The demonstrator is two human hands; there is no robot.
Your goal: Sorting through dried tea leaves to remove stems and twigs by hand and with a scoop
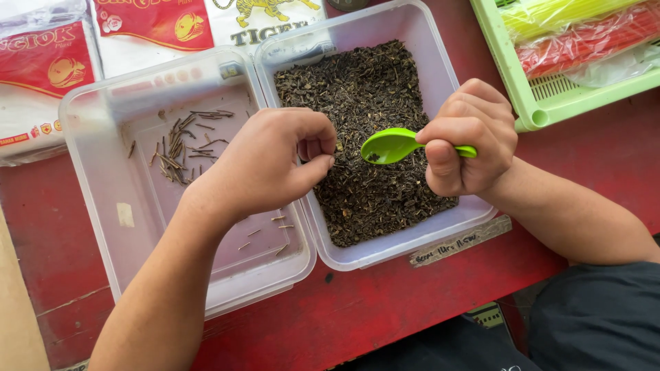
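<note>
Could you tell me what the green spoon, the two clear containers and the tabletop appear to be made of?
The green spoon in the right hand looks like moulded plastic: uniform bright colour, smooth glossy bowl. The two clear containers seem to be translucent plastic, cloudy-walled with rounded rims. The tabletop is probably painted wood: the red coat is worn and scuffed, though that is uncertain.

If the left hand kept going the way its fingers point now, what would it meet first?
Most likely the bowl of the green spoon held by the right hand; the left hand points right across the tea leaves. Height is unclear, so it could brush the leaves first.
</note>
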